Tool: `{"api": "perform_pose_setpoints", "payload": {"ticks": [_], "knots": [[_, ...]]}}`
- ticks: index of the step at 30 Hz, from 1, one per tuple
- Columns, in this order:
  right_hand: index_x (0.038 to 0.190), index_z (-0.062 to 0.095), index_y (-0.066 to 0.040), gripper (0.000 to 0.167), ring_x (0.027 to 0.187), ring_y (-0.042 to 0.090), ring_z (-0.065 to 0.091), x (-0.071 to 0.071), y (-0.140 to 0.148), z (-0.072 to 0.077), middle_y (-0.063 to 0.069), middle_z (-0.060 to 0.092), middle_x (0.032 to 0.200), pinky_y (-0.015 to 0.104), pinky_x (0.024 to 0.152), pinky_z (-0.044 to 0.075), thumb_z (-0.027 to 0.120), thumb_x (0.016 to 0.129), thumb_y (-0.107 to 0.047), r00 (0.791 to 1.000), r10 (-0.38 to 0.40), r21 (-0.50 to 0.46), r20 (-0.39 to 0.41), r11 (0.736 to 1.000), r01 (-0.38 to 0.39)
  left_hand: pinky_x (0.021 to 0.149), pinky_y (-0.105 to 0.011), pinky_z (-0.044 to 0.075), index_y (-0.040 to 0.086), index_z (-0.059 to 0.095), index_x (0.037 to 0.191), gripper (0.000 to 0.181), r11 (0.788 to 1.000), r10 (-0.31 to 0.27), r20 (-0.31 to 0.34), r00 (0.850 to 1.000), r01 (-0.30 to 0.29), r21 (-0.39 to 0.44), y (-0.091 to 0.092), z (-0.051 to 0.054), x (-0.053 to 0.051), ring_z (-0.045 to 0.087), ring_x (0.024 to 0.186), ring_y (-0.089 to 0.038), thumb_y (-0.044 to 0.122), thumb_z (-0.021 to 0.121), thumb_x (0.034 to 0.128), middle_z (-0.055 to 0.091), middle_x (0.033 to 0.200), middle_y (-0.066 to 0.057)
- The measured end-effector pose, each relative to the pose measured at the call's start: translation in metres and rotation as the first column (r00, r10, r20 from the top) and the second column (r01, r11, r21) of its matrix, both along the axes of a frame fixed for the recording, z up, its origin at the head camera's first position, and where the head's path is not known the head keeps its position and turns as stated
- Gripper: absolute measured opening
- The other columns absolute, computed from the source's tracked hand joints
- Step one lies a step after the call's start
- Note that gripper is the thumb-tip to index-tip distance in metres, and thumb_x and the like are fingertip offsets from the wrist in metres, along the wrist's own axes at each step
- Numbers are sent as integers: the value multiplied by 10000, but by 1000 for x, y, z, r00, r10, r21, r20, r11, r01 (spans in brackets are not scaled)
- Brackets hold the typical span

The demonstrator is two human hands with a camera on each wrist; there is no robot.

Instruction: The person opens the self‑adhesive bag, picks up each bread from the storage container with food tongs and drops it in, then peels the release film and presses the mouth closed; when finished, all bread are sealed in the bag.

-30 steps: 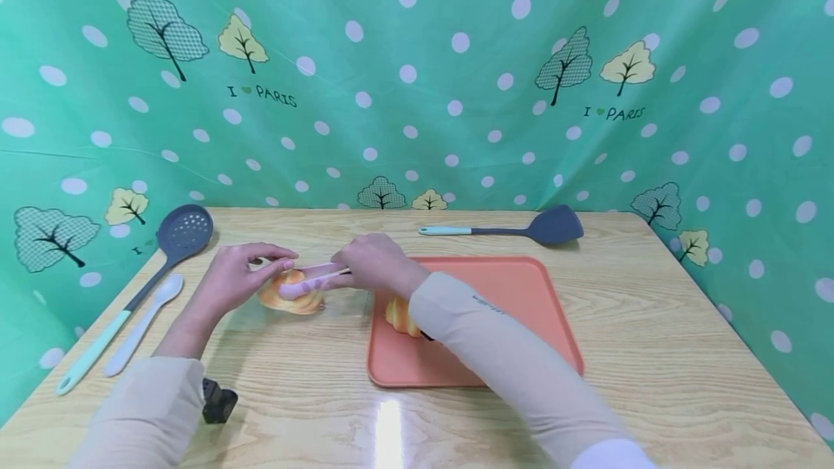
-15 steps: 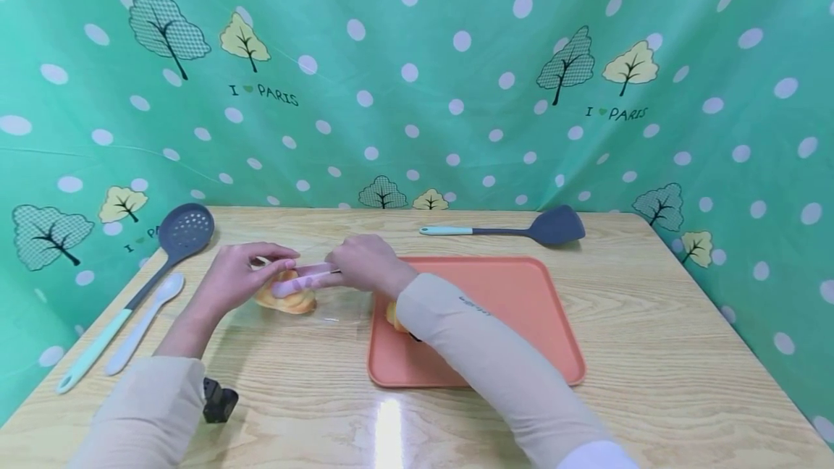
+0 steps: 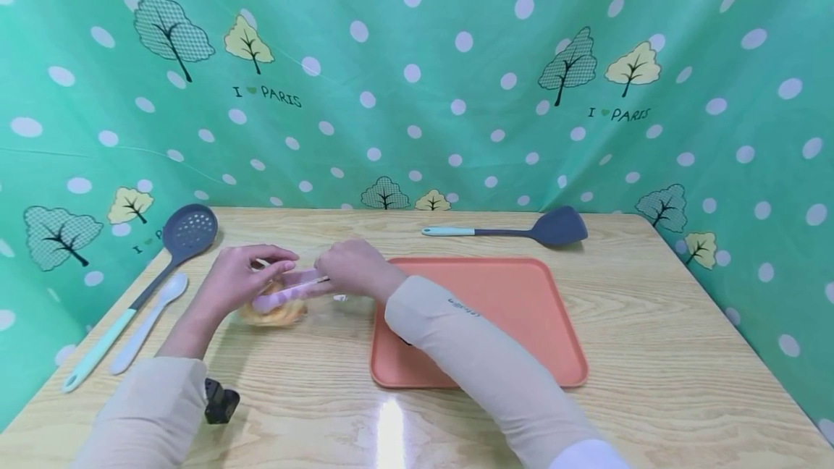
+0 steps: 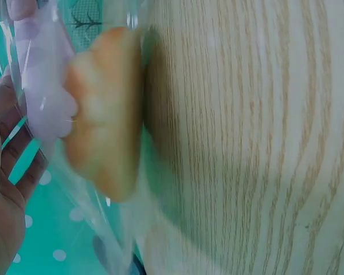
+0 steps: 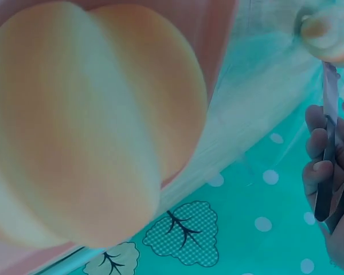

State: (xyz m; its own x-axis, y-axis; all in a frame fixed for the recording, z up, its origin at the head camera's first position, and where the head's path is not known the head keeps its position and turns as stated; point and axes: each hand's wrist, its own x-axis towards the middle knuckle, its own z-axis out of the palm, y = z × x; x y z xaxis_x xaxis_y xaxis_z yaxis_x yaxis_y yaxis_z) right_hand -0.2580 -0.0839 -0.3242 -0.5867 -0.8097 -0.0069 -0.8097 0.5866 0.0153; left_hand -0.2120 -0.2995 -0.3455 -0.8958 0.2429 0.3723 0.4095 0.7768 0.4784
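My left hand (image 3: 242, 279) pinches the mouth of a clear plastic bag (image 3: 335, 311) above the left half of the table. Inside the bag is a golden bread roll (image 4: 106, 114), its outline blurred in the head view. Coming in from the right, my right hand (image 3: 355, 268) grips pale purple tongs (image 3: 280, 298), whose tips reach into the bag and touch the roll. The left wrist view shows one scalloped tong tip against the roll's side. A second bread roll (image 5: 80, 132) fills much of the right wrist view; my sleeve hides it in the head view.
A pink tray (image 3: 508, 324) lies under my right forearm. Behind it rests a dark spatula (image 3: 557, 227). On the left lie a slotted skimmer (image 3: 189, 231) and a pale spoon (image 3: 146, 324). A patterned curtain (image 3: 417, 93) hangs behind the table.
My right hand has moved left with the tongs, carrying the roll further left in the bag. The left hand has stayed nearly still. My sleeve now covers the roll on the tray.
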Motion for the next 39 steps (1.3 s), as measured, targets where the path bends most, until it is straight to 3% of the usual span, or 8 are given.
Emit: {"api": "perform_pose_setpoints", "payload": {"ticks": [9,14,22,28,39], "knots": [[1096,760,-176,570,766,86,632,2,11,3,-68,727,928,271,685,520,585,913,-686,999,-22,13,-47,1000,22,751,-336,585,57,794,1053,139,999,-20,-37,999,19,-25,-1,-4,-4,729,890,-277,134,731,957,776,1006,-81],[1054,760,-185,536,746,80,626,0,21,5,-77,716,880,262,656,514,611,902,-676,998,-17,-2,-64,1000,17,764,-402,586,71,798,1056,136,998,-40,-51,998,38,-45,-1,-4,-4,732,895,-277,128,740,947,778,1003,-73],[1027,767,-179,494,726,79,610,-2,40,12,-79,704,846,259,631,491,676,881,-641,998,-17,-23,-64,1000,15,805,-498,559,85,795,1095,182,998,-29,0,1000,29,-49,-1,-2,-3,728,912,-295,190,732,961,774,1033,-96],[1048,755,-166,512,729,91,598,-1,56,22,-77,682,844,266,652,481,669,886,-644,999,-30,-25,-42,999,29,829,-531,550,85,794,1107,194,998,-24,15,1000,25,-60,-4,-2,-1,724,918,-312,198,729,963,773,1033,-103],[1118,756,-176,508,686,91,597,4,90,38,-56,686,832,265,624,494,704,877,-621,995,-15,-54,-97,999,10,842,-554,544,62,783,1127,221,996,-27,25,999,29,-84,-4,-1,-1,723,929,-335,205,717,972,768,1048,-122]]}}
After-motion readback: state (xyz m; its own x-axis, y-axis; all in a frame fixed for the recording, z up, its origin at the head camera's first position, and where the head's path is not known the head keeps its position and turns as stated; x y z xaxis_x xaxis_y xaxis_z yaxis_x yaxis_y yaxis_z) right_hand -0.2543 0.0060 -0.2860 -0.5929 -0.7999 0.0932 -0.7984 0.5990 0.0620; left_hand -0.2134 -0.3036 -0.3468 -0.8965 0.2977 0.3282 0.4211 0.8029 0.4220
